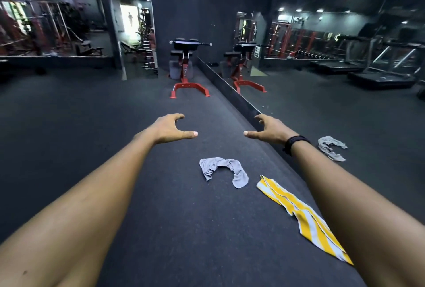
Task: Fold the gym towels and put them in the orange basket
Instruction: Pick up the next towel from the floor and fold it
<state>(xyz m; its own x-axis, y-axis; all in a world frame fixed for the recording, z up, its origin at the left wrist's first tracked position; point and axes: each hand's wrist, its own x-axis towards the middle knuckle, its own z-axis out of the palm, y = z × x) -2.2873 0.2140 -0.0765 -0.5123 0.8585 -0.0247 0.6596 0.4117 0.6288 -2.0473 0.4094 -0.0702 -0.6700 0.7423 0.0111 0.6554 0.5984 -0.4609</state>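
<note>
A crumpled grey towel (224,170) lies in a curved heap on the dark gym floor, in front of me. To its right a yellow-and-white striped towel (301,215) lies stretched out, its near end hidden under my right forearm. My left hand (171,129) and my right hand (269,129) are both held out in the air beyond the towels, thumbs pointing at each other, fingers loosely bent, holding nothing. The right wrist wears a black band. No orange basket is in view.
A wall mirror (322,68) runs along the right; the grey towel's reflection (331,147) shows in it. A red and black exercise bench (187,68) stands ahead by the mirror. Treadmills appear in the reflection, racks of equipment at far left.
</note>
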